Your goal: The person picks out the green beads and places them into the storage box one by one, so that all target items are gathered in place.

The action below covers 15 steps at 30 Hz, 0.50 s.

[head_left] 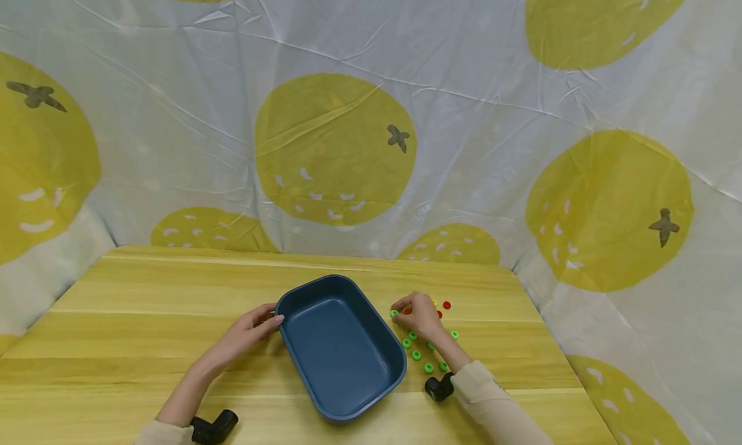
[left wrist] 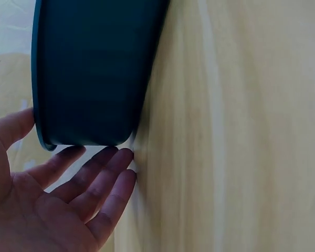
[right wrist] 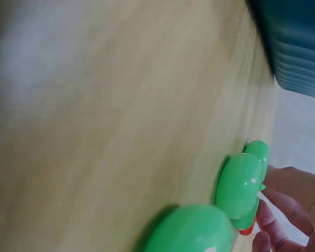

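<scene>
A dark blue rectangular plastic basin lies at an angle in the middle of the table. My left hand holds its left corner, thumb over the rim and fingers along the outer wall, as the left wrist view of the basin also shows. Just off the basin's right side, my right hand pinches a small green ring between thumb and fingertips. Several more green rings, such as one ring, lie near that wrist. In the right wrist view, green rings partly cover the fingertips.
Red rings and a mostly covered yellow ring lie around the right hand. Black angled pieces sit at both wrists. A wood-patterned table runs back to a hanging cloth with yellow fruit prints.
</scene>
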Each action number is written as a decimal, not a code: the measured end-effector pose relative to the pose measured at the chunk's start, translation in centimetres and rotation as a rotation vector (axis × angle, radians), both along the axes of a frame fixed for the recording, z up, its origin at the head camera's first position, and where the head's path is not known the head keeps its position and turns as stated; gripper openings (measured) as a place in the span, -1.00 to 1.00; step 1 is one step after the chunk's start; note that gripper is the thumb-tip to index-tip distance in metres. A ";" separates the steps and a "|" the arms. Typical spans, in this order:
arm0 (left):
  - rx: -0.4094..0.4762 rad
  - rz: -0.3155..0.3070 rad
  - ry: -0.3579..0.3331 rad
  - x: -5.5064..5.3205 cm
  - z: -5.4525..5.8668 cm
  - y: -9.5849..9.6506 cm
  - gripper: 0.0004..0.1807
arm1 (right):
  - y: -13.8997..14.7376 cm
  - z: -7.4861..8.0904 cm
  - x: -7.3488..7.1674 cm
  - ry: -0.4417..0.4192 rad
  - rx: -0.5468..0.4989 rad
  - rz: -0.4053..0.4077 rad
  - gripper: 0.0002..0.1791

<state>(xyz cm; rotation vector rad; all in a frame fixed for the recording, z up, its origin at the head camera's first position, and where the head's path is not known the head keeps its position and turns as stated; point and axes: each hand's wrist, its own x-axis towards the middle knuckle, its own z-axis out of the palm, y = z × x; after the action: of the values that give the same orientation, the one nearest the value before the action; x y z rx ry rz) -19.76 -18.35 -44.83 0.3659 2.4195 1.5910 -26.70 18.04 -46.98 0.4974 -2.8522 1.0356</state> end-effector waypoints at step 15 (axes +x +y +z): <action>0.043 -0.074 0.000 -0.3 -0.7 -0.2 -0.39 | -0.4 2.5 -0.2 0.020 -0.041 -0.109 -0.82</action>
<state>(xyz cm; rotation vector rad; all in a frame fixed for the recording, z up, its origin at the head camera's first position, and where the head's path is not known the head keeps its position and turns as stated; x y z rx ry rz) -20.06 -18.55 -45.55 0.4575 2.3467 1.6131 -26.89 17.64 -44.47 0.3423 -2.7989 1.0623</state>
